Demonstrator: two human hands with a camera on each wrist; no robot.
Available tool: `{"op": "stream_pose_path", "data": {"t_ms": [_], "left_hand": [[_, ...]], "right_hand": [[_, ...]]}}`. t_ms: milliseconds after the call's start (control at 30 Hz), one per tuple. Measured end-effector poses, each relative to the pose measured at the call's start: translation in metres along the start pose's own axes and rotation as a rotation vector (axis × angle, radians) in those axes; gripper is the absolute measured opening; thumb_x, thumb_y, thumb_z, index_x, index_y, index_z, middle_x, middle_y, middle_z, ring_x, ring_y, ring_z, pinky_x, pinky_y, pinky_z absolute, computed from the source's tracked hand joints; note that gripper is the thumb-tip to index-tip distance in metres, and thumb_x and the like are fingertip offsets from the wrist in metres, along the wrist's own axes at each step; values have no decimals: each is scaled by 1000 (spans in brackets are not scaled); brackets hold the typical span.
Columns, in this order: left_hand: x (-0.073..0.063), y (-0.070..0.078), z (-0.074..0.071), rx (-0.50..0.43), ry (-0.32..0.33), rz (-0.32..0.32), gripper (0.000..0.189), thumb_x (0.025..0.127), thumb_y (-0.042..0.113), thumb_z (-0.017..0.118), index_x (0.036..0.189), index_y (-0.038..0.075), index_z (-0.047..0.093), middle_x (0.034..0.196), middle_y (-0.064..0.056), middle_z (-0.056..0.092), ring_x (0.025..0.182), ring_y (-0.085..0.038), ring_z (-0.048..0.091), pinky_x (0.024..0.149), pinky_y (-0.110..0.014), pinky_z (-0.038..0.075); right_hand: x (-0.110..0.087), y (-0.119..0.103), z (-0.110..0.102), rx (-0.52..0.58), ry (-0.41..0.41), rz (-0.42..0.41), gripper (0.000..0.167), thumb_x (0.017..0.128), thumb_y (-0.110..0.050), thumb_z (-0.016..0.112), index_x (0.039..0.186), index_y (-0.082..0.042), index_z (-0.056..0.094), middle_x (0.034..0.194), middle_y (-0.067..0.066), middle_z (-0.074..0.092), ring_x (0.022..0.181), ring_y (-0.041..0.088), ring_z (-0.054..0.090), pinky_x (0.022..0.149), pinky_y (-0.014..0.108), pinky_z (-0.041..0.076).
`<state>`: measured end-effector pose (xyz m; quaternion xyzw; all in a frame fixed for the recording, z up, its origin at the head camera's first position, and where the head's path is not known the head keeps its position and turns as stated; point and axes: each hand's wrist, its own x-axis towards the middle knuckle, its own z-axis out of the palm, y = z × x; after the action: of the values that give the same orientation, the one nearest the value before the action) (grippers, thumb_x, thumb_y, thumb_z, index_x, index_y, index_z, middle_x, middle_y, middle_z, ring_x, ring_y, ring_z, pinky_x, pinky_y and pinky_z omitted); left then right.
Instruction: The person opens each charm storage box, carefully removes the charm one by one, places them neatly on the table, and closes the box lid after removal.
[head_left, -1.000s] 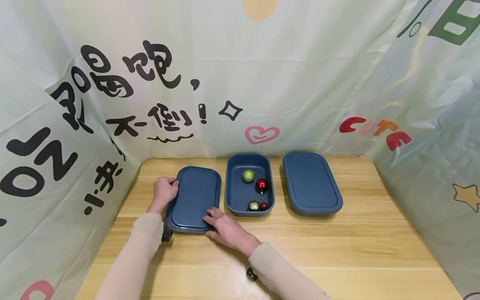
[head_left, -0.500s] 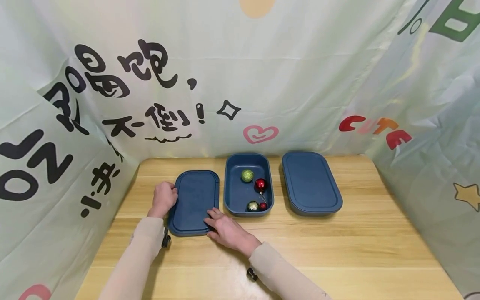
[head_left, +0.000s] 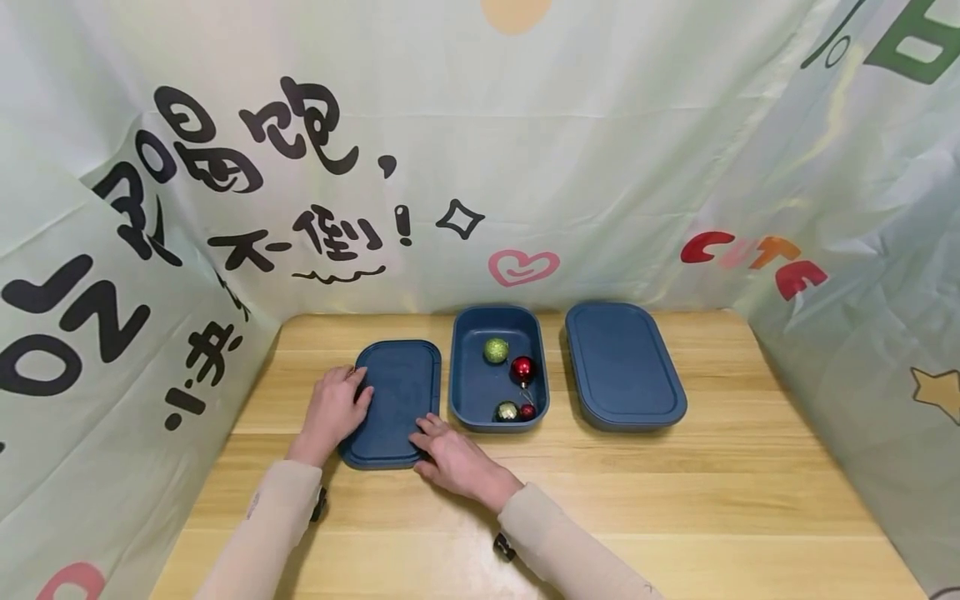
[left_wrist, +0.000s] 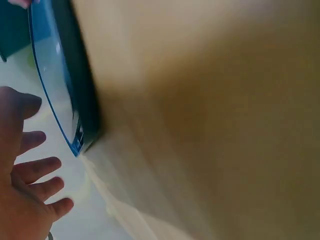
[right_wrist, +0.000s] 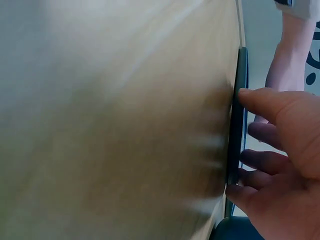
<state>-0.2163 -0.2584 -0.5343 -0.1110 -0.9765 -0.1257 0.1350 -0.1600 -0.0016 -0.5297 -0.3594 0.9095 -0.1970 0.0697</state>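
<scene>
A dark blue lid (head_left: 396, 400) lies flat on the table at the left in the head view. My left hand (head_left: 335, 408) hovers at its left edge with loose, spread fingers; the left wrist view shows a gap between these fingers and the lid's rim (left_wrist: 75, 75). My right hand (head_left: 457, 458) rests at the lid's near right corner, fingers over the top and thumb (right_wrist: 257, 101) against the rim, without curling round it. Right of the lid stands an uncovered blue box (head_left: 472, 408) holding a green ball ornament (head_left: 496, 351), a red ball ornament (head_left: 522, 369) and smaller ornaments (head_left: 507, 411).
A second blue box with its lid on (head_left: 626, 362) stands farther right. Printed fabric walls (head_left: 600, 167) rise behind and at both sides of the wooden table (head_left: 712, 500). Bare wood shows along the front and at the right.
The left hand held the lid's left edge while the lid lowered and shifted slightly nearer. Now that hand has let go and its fingers have spread. The right hand has barely moved.
</scene>
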Motion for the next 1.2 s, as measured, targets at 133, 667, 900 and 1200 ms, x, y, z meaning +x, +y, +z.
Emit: {"op": "stream_pose_path", "data": {"t_ms": [133, 667, 900, 1200], "left_hand": [[-17, 6, 0, 47, -84, 31, 60, 103, 36, 66, 151, 0, 56, 152, -33, 52, 146, -56, 40, 118, -72, 32], [-56, 31, -1, 31, -302, 45, 78, 105, 56, 55, 166, 11, 35, 166, -35, 31, 156, -61, 17, 121, -80, 11], [-56, 24, -2, -22, -319, 35, 83, 104, 54, 56, 162, -2, 37, 165, -41, 26, 155, -61, 18, 125, -72, 19], [-49, -1, -6, -59, -330, 0, 86, 103, 55, 59, 162, -3, 36, 165, -41, 25, 154, -61, 24, 124, -71, 24]], "right_hand": [[0, -1, 1, -2, 12, -10, 58, 105, -34, 67, 155, -8, 54, 164, 21, 44, 155, 39, 39, 126, 49, 38], [5, -13, 5, -123, -62, 55, 63, 109, -46, 53, 161, -11, 46, 168, 23, 37, 158, 41, 33, 127, 52, 34], [16, -14, 10, -164, -45, 32, 58, 110, -42, 54, 158, -9, 49, 166, 23, 40, 157, 41, 34, 127, 50, 35], [40, -23, 13, -162, -77, 61, 60, 111, -45, 51, 161, -13, 46, 170, 20, 35, 160, 37, 30, 128, 50, 33]]}}
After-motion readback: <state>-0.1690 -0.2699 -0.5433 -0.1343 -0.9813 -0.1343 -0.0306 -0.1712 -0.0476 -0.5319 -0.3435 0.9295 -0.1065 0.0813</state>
